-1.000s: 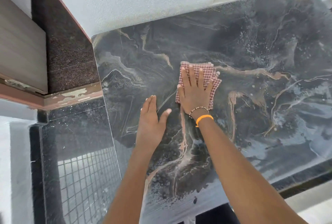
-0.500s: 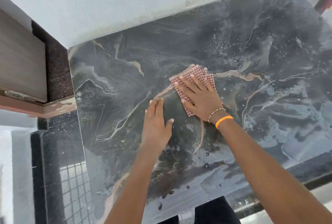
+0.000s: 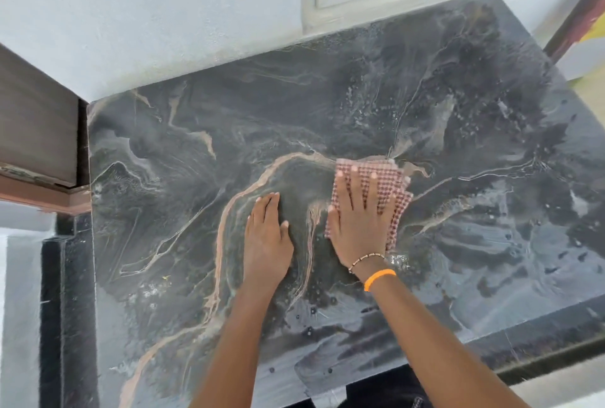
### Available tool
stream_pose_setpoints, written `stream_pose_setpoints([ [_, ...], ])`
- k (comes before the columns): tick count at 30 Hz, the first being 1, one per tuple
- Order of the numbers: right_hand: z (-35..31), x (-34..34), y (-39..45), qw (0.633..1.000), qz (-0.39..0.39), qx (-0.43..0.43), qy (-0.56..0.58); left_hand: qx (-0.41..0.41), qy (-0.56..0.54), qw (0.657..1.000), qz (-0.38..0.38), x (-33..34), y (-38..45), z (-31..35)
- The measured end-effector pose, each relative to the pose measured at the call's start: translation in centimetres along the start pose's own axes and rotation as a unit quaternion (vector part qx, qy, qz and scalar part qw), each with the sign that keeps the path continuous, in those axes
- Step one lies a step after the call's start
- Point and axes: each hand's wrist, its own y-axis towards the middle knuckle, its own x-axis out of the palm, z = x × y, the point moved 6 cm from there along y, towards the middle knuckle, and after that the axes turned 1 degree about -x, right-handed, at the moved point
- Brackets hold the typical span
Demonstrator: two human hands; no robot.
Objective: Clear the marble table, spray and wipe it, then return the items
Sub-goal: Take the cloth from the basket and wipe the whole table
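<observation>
Wiping step: my right hand (image 3: pixel 358 227) presses the cloth (image 3: pixel 386 178) flat, left hand (image 3: pixel 266 240) braces open on the table (image 3: pixel 163 178); droplets (image 3: pixel 474 119) on the right come next.

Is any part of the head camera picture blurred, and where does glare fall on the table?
Head view: the checked cloth is smeared by motion under the right hand; the left hand is sharper; pale glare lies on the wet marble table at right and near edge.
</observation>
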Motion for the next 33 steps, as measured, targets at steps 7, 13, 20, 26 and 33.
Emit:
stream_pose_setpoints([
  [7,-2.5,-1.2,7.8,0.960,-0.043,-0.272,-0.041,-0.022,0.036,0.998,0.053,1.1,2.0,2.8],
  [13,9.1,-4.6,14.4,0.993,-0.002,-0.114,-0.024,-0.010,0.107,0.994,-0.022,3.3,2.8,4.9],
  [20,12.2,-4.0,9.3,0.998,-0.005,0.063,0.029,-0.047,0.066,0.996,-0.023,2.8,3.2,4.6],
  [26,1.0,-2.1,8.5,0.982,-0.037,-0.183,-0.030,-0.068,0.035,0.997,0.019,2.3,4.1,4.9],
  [33,0.1,-4.5,21.5,0.956,-0.033,-0.288,-0.051,-0.047,0.086,0.995,-0.007,2.2,8.9,8.0],
])
